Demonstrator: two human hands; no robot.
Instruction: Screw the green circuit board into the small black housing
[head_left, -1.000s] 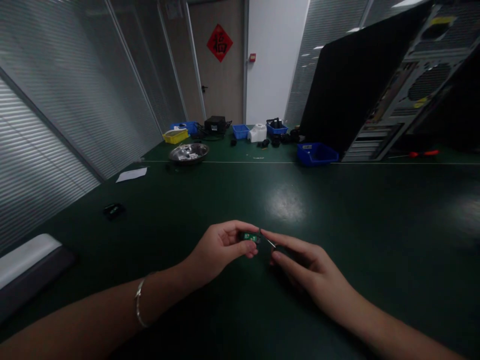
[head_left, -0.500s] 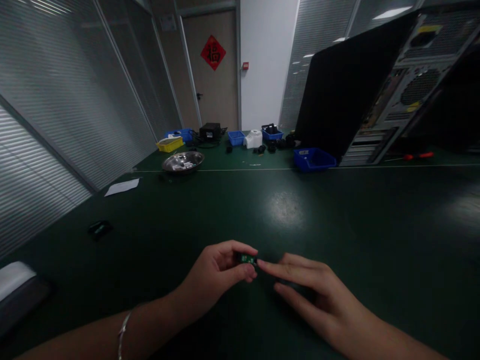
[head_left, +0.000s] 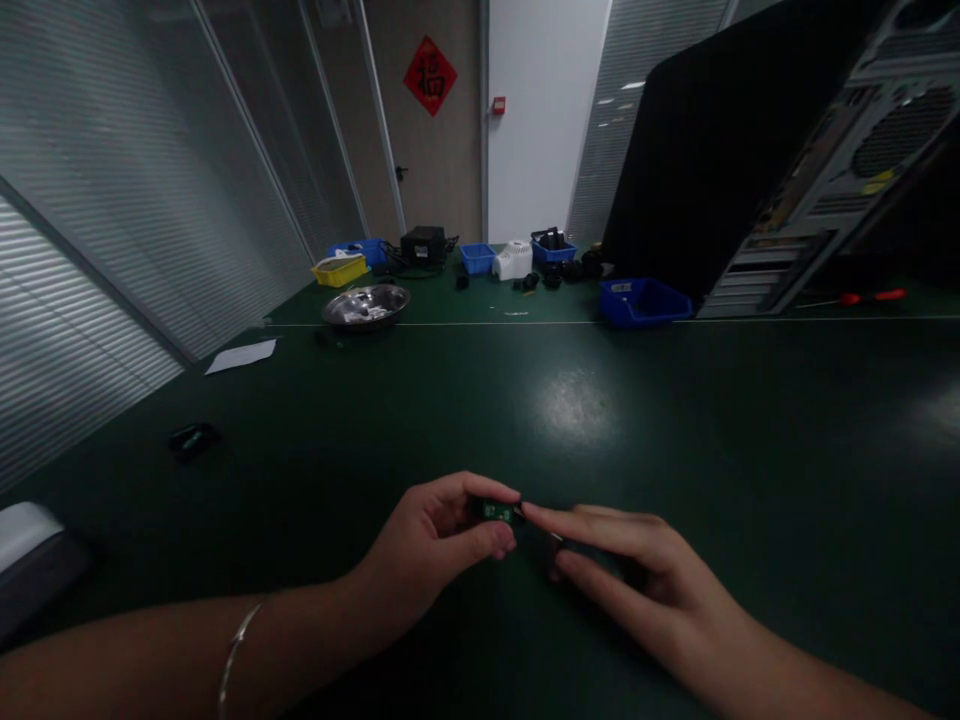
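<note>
A small green circuit board with light markings is pinched between the thumb and fingers of my left hand, just above the dark green table. My right hand is beside it on the right. Its index fingertip touches or nearly touches the board's right end, where a small dark part shows. The right thumb is apart from the index finger, and a thin light sliver shows near the thumb tip, too small to make out.
At the back stand a metal bowl, a yellow tray, a blue bin, a white plastic part and a black box. A computer case is at the right. A dark object and paper lie left.
The camera view has tilted down and shifted slightly. The right thumb has moved a little relative to the index finger, and a thin light sliver now shows near it. The left hand keeps its pinch.
</note>
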